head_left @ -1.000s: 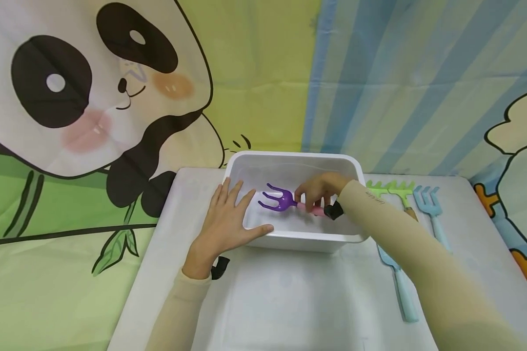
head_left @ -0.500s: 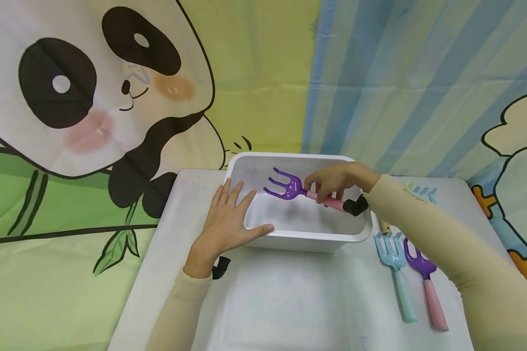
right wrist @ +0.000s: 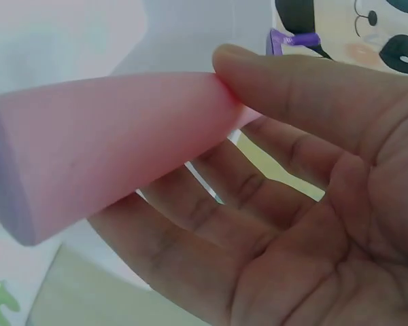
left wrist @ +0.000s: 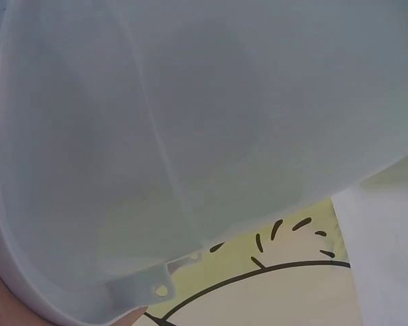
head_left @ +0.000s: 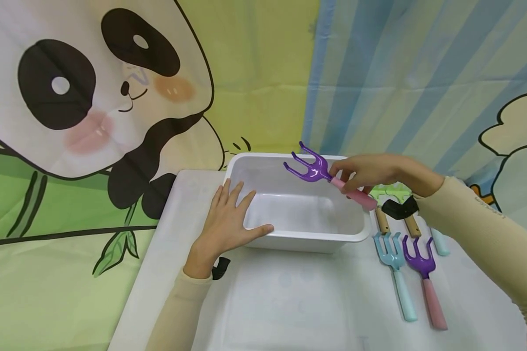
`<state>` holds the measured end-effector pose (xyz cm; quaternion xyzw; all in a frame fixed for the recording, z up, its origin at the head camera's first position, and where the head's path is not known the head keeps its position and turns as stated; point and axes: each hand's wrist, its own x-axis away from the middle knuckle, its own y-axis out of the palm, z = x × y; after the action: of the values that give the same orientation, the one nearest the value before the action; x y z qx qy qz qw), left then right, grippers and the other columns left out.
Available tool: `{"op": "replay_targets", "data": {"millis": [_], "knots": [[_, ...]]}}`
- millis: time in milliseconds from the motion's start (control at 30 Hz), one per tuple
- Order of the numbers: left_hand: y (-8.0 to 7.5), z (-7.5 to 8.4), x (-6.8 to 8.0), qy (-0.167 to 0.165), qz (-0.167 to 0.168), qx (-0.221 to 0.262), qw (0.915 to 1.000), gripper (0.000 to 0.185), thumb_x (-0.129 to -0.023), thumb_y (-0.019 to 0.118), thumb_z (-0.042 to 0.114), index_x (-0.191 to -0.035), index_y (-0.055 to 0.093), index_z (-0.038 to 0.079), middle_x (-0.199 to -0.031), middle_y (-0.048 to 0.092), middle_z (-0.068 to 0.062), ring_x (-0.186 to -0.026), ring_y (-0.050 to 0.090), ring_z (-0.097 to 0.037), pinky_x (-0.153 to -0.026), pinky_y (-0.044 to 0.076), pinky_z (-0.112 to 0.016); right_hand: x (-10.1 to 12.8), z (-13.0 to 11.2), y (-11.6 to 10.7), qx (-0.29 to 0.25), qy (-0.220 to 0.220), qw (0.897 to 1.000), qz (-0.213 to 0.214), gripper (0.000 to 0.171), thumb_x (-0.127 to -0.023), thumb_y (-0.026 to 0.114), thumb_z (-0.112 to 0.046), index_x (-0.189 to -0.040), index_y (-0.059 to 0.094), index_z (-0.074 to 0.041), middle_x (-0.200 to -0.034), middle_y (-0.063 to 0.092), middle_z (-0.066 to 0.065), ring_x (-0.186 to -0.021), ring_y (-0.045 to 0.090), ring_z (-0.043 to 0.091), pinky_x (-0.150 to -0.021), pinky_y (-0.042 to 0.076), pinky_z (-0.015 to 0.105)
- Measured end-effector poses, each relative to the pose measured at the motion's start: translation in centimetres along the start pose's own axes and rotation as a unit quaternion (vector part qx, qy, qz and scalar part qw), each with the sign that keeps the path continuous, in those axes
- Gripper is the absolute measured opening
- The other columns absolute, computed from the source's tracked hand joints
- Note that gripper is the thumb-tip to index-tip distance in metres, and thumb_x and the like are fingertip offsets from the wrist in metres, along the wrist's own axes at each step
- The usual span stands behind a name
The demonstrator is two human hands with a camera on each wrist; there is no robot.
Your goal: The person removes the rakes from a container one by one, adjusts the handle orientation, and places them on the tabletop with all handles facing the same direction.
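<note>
My right hand (head_left: 371, 170) pinches the pink handle of a purple-tined hand fork (head_left: 317, 169) between thumb and fingers. The fork is held up over the right half of a white plastic box (head_left: 307, 236), its three tines pointing left and away. In the right wrist view, the pink handle (right wrist: 109, 142) lies across the curled fingers, with the thumb on top. My left hand (head_left: 226, 222) rests with spread, straight fingers on the box's left rim, thumb over the near rim. The left wrist view shows mostly the box's wall (left wrist: 211, 122).
Right of the box, on the white table (head_left: 281, 302), lie a light blue hand fork (head_left: 404, 295) and a second purple fork (head_left: 421, 265). Behind them are green rake heads (head_left: 393, 189) with wooden handles and a pale blue handle (head_left: 440, 242), partly hidden by my right arm.
My right hand has lifted the purple fork up out of the box and moved it rightward. The left hand stays on the rim.
</note>
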<state>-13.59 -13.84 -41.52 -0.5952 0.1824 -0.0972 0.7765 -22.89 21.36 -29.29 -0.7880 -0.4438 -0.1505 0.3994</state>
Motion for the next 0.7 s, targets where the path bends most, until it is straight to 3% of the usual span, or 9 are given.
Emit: {"op": "replay_targets", "data": {"millis": [333, 700], "knots": [[0.0, 0.0, 0.0, 0.004, 0.004, 0.002, 1.0, 0.105, -0.078, 0.039, 0.091, -0.151, 0.047, 0.015, -0.159, 0.029, -0.017, -0.15, 0.004, -0.041, -0.119, 0.001, -0.052, 5.7, 4.1, 1.2, -0.046, -0.017, 0.996, 0.068, 0.047, -0.099, 0.061, -0.009, -0.14, 0.041, -0.001, -0.123, 0.054, 0.02, -0.093, 0.063, 0.03, -0.078, 0.058, 0.04], [0.0, 0.1, 0.1, 0.009, 0.014, 0.001, 0.9999, 0.105, -0.078, 0.039, 0.091, -0.15, 0.048, 0.015, -0.158, 0.031, -0.018, -0.15, 0.006, -0.042, -0.119, 0.001, -0.051, 10.2, 10.9, 3.8, -0.066, -0.008, 0.989, 0.133, 0.051, -0.1, 0.06, -0.011, -0.142, 0.036, 0.005, -0.116, 0.056, 0.018, -0.089, 0.066, 0.028, -0.074, 0.059, 0.036]]}}
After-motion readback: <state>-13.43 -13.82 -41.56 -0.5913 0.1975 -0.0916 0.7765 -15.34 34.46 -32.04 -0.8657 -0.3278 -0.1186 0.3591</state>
